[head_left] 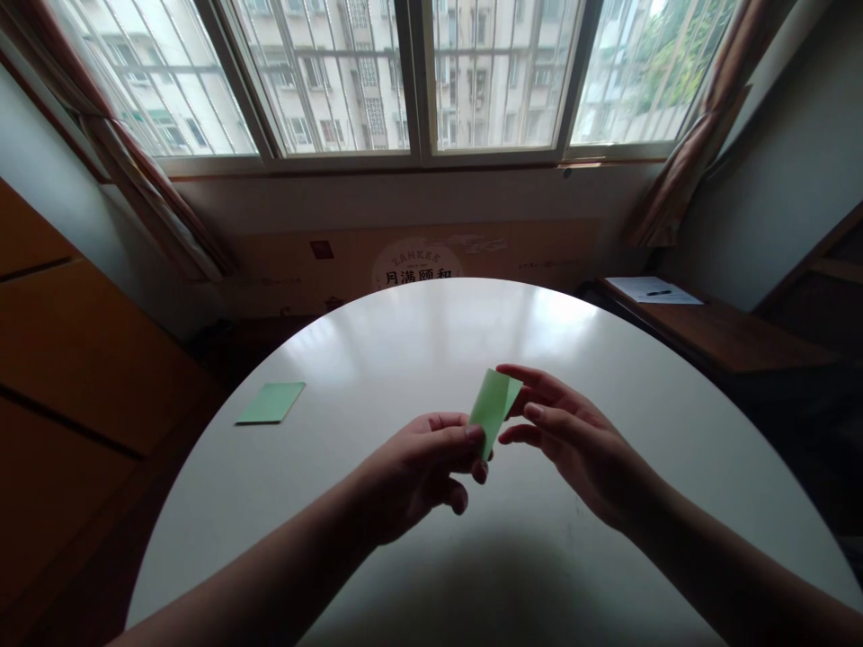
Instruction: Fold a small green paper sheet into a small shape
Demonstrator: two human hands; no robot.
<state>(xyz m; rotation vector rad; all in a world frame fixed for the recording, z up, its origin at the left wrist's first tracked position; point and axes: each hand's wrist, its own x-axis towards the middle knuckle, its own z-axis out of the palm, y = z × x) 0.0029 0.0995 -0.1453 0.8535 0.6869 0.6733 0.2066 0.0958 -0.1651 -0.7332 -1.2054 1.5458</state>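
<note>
A small green sheet of paper, folded so that a narrow flap stands out on its right side, is held above the white table. My left hand pinches its lower left part between thumb and fingers. Just to the right, my right hand has its fingers apart, the fingertips close to the flap. Whether a fingertip touches the paper's back I cannot tell. On the table's left side lies a pad of green paper squares.
The round white table has a curved far edge. Beyond it are a printed cardboard panel and a barred window. A dark wooden side table at the right bears a white sheet with a pen.
</note>
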